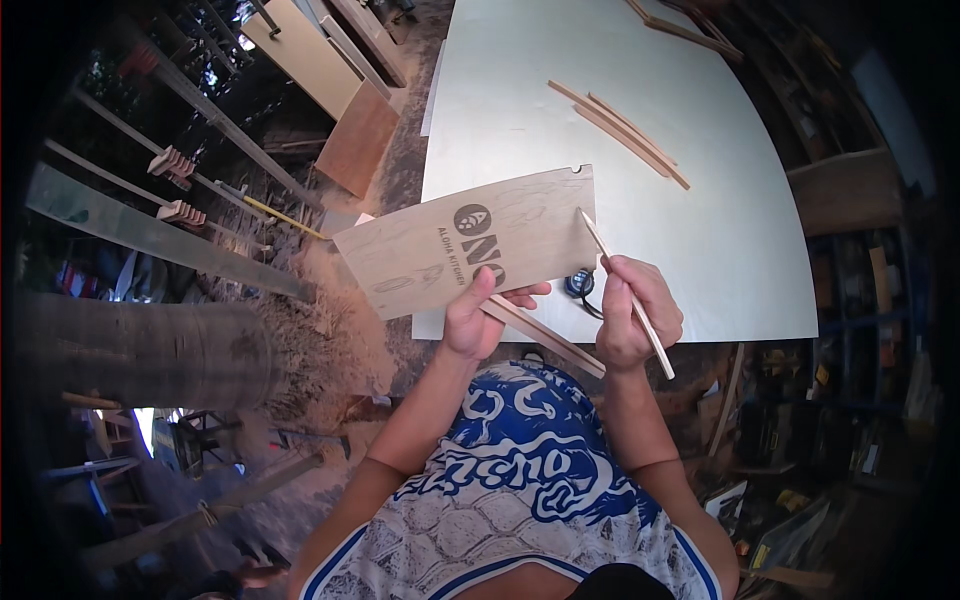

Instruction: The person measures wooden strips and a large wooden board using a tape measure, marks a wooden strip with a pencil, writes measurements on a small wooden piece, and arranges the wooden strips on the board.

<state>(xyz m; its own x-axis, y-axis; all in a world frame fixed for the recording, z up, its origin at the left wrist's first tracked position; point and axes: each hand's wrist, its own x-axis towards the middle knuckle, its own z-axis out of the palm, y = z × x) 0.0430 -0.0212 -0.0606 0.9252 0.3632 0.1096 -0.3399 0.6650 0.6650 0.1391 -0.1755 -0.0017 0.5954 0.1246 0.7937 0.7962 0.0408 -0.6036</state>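
Observation:
My left hand (474, 319) grips the lower edge of a thin wooden board (525, 206), thumb on its face and fingers behind. The board bears dark printed writing, a round emblem and faint pencil sketches. A small notch cuts into its upper right corner. In my right hand (637, 311) is a wooden pencil (651, 337), its tip at the board's right end; whether it touches is unclear. A grooved wood strip (551, 335) runs from beneath my left hand past the table's near edge. Between my hands, a blue tape measure (579, 283) with a black strap lies on the table.
The pale sheet-topped table (720, 247) carries several wood strips (626, 139) and more lengths (690, 37) at its far right corner. Bar clamps (217, 120), sawdust (322, 330) and a large cylinder (150, 352) are left. Loaded shelves (847, 322) stand right.

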